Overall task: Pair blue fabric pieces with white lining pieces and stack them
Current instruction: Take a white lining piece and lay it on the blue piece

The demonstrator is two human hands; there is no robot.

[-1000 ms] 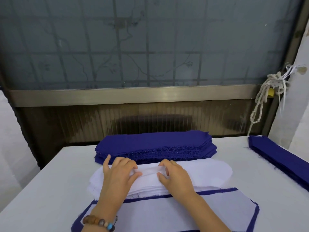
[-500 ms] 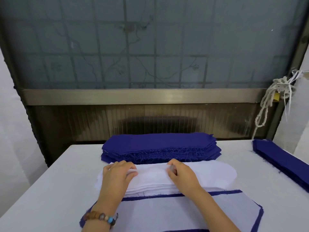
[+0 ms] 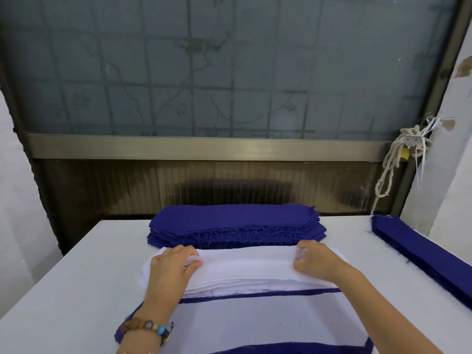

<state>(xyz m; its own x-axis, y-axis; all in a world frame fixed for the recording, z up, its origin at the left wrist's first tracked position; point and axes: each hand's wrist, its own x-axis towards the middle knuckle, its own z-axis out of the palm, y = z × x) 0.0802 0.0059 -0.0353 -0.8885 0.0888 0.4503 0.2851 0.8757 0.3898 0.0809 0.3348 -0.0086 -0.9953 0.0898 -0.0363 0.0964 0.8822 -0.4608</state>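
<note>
A stack of white lining pieces (image 3: 245,269) lies across the middle of the white table (image 3: 63,297). My left hand (image 3: 171,272) pinches the top white piece near its left end. Toward the stack's right end, my right hand (image 3: 314,261) pinches the same piece between thumb and fingers. Behind the white stack sits a thick pile of blue fabric pieces (image 3: 235,223). Nearest me lies a paired piece (image 3: 255,323), white lining on blue with a blue border showing.
A second pile of blue fabric (image 3: 424,254) runs along the table's right edge. A dark frosted window and metal sill stand behind the table. A knotted rope (image 3: 393,164) hangs at the right of the frame. White walls flank both sides.
My hands have spread apart along the top white piece: the right hand slid far to the right, the left a little left. The camera has tilted slightly.
</note>
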